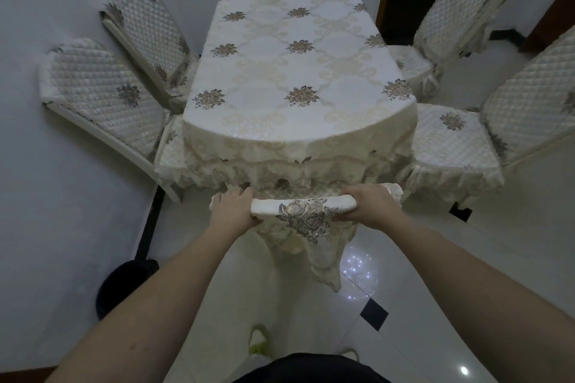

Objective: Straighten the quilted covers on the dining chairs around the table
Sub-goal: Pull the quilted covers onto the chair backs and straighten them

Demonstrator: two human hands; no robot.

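Head view: both hands grip the cream floral chair cover (303,214), rumpled.

Cream quilted covers (102,84), brown florals

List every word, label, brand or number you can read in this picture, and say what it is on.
None: no readable text anywhere. The tablecloth, the chair cover gripped by the left hand and right hand, and the other quilted covers carry only floral patterns.
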